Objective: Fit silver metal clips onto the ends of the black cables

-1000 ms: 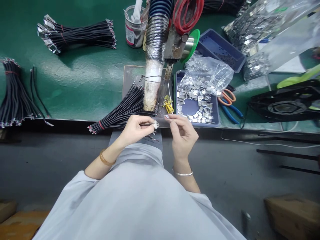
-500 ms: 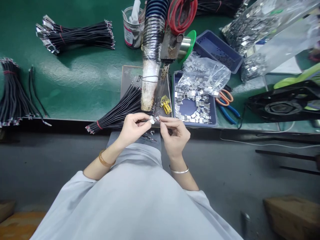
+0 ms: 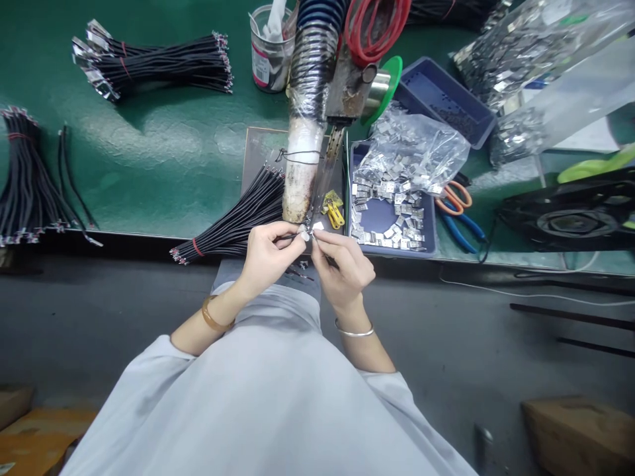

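The right hand point(image 3: 346, 264) has come in toward the left hand point(image 3: 268, 254) since a second ago, when a clear gap stood between them; now their fingertips almost meet just in front of the bench edge. The left thumb and forefinger pinch a black cable point(image 3: 289, 236) close to its pale end, which shows at the fingertips. The right thumb and forefinger are closed on a small metal connector point(image 3: 317, 226), held right beside that end; whether the two parts touch is too small to tell.

Just behind the hands hangs the stained end of a wrapped hose point(image 3: 302, 149), and next to it a metal stand point(image 3: 344, 92) bears a spool point(image 3: 380, 92) with a green flange. A yellow object point(image 3: 336, 215) lies near the right fingertips. A cable bundle point(image 3: 233, 228) with a red tie lies behind and to the left of the left hand, its tied end reaching over the bench edge.

To the right of the stand, a blue tray point(image 3: 377, 215) holds many loose metal connectors and a clear bag point(image 3: 431, 145) with more of them. Orange handles point(image 3: 456, 198) and blue handles point(image 3: 464, 231) lie by its right side, and a second tray point(image 3: 421, 79) with small dark pieces sits behind it. Farther left on the green bench point(image 3: 163, 145) are two more bundles and a few loose cables point(image 3: 74, 175); a tub point(image 3: 270, 63) stands beyond the hose.
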Available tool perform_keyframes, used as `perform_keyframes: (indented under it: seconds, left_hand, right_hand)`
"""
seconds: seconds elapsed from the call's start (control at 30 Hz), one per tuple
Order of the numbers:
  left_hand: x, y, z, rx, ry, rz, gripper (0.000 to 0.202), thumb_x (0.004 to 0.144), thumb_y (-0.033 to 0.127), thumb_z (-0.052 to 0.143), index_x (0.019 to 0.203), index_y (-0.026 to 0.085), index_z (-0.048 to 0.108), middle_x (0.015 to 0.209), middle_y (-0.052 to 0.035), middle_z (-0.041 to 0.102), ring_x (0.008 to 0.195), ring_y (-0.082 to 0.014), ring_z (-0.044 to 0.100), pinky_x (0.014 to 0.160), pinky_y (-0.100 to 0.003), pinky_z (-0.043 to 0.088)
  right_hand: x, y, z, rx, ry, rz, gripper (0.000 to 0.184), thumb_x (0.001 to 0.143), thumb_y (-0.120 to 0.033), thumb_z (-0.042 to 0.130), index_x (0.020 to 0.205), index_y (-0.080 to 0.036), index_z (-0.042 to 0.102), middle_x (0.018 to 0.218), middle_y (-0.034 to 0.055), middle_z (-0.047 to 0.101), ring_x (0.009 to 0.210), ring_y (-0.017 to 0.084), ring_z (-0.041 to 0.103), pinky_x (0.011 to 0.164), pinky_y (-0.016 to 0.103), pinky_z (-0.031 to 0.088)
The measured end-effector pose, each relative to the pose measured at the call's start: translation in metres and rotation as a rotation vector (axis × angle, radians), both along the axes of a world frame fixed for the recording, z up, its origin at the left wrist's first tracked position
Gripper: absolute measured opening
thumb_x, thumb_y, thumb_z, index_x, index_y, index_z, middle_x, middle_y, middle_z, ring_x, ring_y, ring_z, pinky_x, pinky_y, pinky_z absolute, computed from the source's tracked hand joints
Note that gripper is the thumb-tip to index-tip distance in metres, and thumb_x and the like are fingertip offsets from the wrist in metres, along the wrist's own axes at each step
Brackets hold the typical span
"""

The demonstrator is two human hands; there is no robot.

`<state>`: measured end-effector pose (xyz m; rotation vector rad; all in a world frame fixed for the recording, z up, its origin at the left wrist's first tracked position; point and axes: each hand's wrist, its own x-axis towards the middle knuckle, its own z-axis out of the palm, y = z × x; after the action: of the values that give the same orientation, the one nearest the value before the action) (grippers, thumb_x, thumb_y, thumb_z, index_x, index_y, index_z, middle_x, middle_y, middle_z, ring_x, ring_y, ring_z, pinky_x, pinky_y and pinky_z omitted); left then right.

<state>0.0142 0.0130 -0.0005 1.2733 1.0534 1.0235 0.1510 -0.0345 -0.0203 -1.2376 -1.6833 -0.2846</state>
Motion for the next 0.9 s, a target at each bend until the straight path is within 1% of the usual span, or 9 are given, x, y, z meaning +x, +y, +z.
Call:
perform_keyframes:
  seconds: [0.1, 0.2, 0.3, 0.43, 0.63, 0.7, 0.77, 0.83, 0.9]
  left_hand:
    - [0.0, 0.0, 0.0, 0.022, -0.016, 0.007, 0.016, 0.072, 0.027, 0.068, 0.069, 0.014, 0.077, 0.068, -0.0015, 0.07, 0.059, -0.0096, 0.057, 0.053, -0.018, 0.045]
    - [0.0, -0.001, 0.0, 0.043, -0.009, 0.014, 0.017, 0.073, 0.028, 0.068, 0.069, 0.014, 0.077, 0.07, -0.0017, 0.071, 0.062, -0.0099, 0.058, 0.053, -0.018, 0.045]
    - [-0.001, -0.001, 0.0, 0.033, -0.009, 0.012, 0.017, 0.072, 0.028, 0.067, 0.068, 0.014, 0.077, 0.067, -0.0009, 0.069, 0.06, -0.0093, 0.056, 0.053, -0.018, 0.044]
    - [-0.001, -0.001, 0.003, 0.007, -0.018, -0.023, 0.014, 0.07, 0.023, 0.066, 0.068, 0.013, 0.077, 0.063, 0.0005, 0.067, 0.055, -0.0079, 0.052, 0.052, -0.018, 0.044]
    - [-0.003, -0.001, 0.004, -0.014, 0.047, -0.05, 0.016, 0.07, 0.022, 0.066, 0.07, 0.014, 0.079, 0.062, 0.0009, 0.067, 0.053, -0.0072, 0.048, 0.05, -0.017, 0.04]
    - [-0.005, -0.002, 0.002, -0.001, 0.039, -0.06, 0.015, 0.07, 0.022, 0.067, 0.071, 0.014, 0.079, 0.063, 0.0002, 0.069, 0.054, -0.0078, 0.051, 0.052, -0.018, 0.041]
    - [-0.006, -0.002, -0.002, 0.017, 0.035, -0.06, 0.015, 0.069, 0.021, 0.068, 0.071, 0.014, 0.08, 0.064, -0.0009, 0.071, 0.054, -0.0081, 0.053, 0.052, -0.018, 0.042]
    - [-0.007, -0.002, -0.005, 0.019, 0.045, -0.05, 0.014, 0.068, 0.021, 0.069, 0.07, 0.013, 0.08, 0.064, -0.0018, 0.072, 0.052, -0.0077, 0.052, 0.051, -0.018, 0.04]
    - [-0.007, -0.002, -0.006, 0.006, 0.054, -0.044, 0.014, 0.068, 0.021, 0.069, 0.07, 0.013, 0.081, 0.066, -0.0025, 0.073, 0.051, -0.0074, 0.051, 0.05, -0.019, 0.039]
  right_hand:
    - [0.0, 0.0, 0.001, 0.002, -0.027, -0.01, 0.014, 0.093, -0.012, 0.069, 0.095, -0.026, 0.072, 0.095, 0.0039, 0.083, 0.08, 0.017, 0.081, 0.075, 0.026, 0.069]
    - [0.001, 0.0, 0.002, 0.017, -0.042, -0.009, 0.014, 0.093, -0.012, 0.069, 0.095, -0.026, 0.073, 0.093, 0.0033, 0.083, 0.08, 0.017, 0.081, 0.075, 0.026, 0.069]
    - [0.002, -0.001, 0.003, 0.03, -0.069, 0.006, 0.014, 0.092, -0.012, 0.07, 0.093, -0.026, 0.072, 0.092, 0.0029, 0.083, 0.08, 0.017, 0.081, 0.075, 0.026, 0.069]
    - [0.005, -0.002, 0.002, 0.056, -0.107, 0.036, 0.015, 0.09, -0.01, 0.071, 0.089, -0.025, 0.07, 0.09, 0.0027, 0.083, 0.08, 0.016, 0.081, 0.073, 0.023, 0.068]
    - [0.008, -0.004, 0.004, 0.03, -0.125, 0.035, 0.014, 0.092, -0.012, 0.07, 0.088, -0.026, 0.07, 0.091, 0.0026, 0.083, 0.078, 0.016, 0.081, 0.07, 0.024, 0.068]
    - [0.007, -0.006, 0.007, 0.012, -0.094, 0.057, 0.015, 0.091, -0.01, 0.071, 0.093, -0.025, 0.071, 0.094, 0.0038, 0.084, 0.08, 0.017, 0.081, 0.072, 0.024, 0.067]
    - [0.006, -0.01, 0.011, -0.017, -0.017, 0.054, 0.016, 0.09, -0.01, 0.072, 0.097, -0.025, 0.074, 0.094, 0.0027, 0.084, 0.078, 0.017, 0.081, 0.071, 0.025, 0.067]
    - [0.006, -0.015, 0.014, -0.031, 0.127, 0.005, 0.015, 0.092, -0.014, 0.071, 0.098, -0.027, 0.076, 0.082, -0.0014, 0.082, 0.065, 0.015, 0.078, 0.059, 0.024, 0.063]
    - [0.006, -0.02, 0.016, -0.03, 0.309, -0.075, 0.013, 0.096, -0.02, 0.067, 0.102, -0.027, 0.075, 0.066, -0.0054, 0.074, 0.047, 0.012, 0.069, 0.044, 0.022, 0.053]
